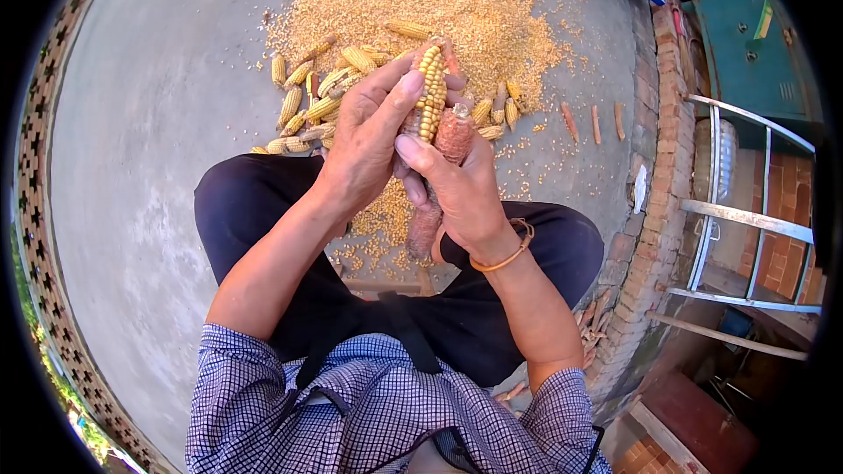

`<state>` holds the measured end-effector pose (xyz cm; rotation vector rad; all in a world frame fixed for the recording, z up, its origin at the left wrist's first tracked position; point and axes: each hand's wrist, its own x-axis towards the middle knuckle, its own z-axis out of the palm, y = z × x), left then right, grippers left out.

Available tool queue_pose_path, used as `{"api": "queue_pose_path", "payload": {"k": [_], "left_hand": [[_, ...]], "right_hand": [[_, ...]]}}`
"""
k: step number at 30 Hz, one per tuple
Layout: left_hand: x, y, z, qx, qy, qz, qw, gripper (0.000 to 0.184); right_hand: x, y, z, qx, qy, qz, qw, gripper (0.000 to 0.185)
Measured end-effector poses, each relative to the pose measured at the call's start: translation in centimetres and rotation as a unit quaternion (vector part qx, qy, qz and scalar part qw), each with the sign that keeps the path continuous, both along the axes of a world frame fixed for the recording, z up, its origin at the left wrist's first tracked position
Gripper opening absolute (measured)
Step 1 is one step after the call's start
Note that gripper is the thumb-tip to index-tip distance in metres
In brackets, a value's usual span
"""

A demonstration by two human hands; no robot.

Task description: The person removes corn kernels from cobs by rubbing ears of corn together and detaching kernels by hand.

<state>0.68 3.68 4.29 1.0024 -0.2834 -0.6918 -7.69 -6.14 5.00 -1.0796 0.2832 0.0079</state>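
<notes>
My left hand (364,127) is closed around a partly shelled corn cob (431,92), whose yellow kernels face up. My right hand (461,184) grips a bare reddish cob (454,133) against it, with its thumb at the lower end of the kernels. Between my knees, below the hands, another bare cob (425,230) shows; whether it touches my right fingers is hard to tell. Several corn cobs (291,105) with kernels lie just beyond my left hand, beside a wide heap of loose kernels (404,0).
Bare cobs (570,122) lie on the concrete floor (158,175) to the right. A low brick edge (654,237) runs along that side, with a metal rack (760,219) and a green cabinet (746,48) beyond. More bare cobs (595,325) lie near my right elbow.
</notes>
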Motion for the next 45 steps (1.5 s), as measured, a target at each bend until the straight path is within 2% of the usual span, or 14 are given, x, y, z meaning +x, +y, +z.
{"api": "queue_pose_path", "payload": {"k": [7, 13, 16, 22, 28, 31, 34, 37, 45], "left_hand": [[-0.3, -0.1, -0.4, 0.014, -0.035, 0.011, 0.999, 0.047], [-0.1, 0.1, -0.2, 0.091, -0.166, 0.005, 0.982, 0.046], [0.0, 0.3, -0.3, 0.109, -0.177, -0.011, 0.978, 0.051], [-0.2, -0.2, -0.1, 0.071, -0.13, 0.009, 0.989, 0.044], [0.2, -0.2, 0.4, -0.033, 0.018, 0.005, 0.999, 0.046], [0.3, -0.4, -0.2, -0.039, 0.011, 0.02, 0.999, 0.044], [0.3, -0.2, -0.5, -0.021, -0.055, 0.023, 0.998, 0.041], [0.4, -0.1, -0.9, -0.033, -0.074, 0.027, 0.996, 0.039], [-0.1, -0.4, -1.5, -0.038, -0.083, 0.044, 0.995, 0.038]], "right_hand": [[-0.3, 0.2, 0.5, -0.039, 0.007, -0.009, 0.999, 0.012], [-0.5, 0.0, 0.5, -0.042, 0.0, -0.018, 0.999, 0.013], [-0.7, -0.1, 0.8, -0.043, 0.017, -0.015, 0.999, 0.012], [-0.6, -0.2, 1.0, -0.015, 0.018, -0.022, 0.999, 0.01], [-0.5, -0.4, 1.2, -0.049, 0.017, -0.002, 0.999, 0.009], [-0.5, -0.4, 0.5, -0.094, 0.032, 0.02, 0.995, 0.008], [-0.4, 0.2, 0.5, -0.129, 0.007, -0.001, 0.992, 0.007], [-0.3, 0.6, 0.4, -0.161, -0.007, -0.013, 0.987, 0.009], [-0.6, 1.0, 0.0, -0.219, -0.02, -0.032, 0.975, 0.014]]}}
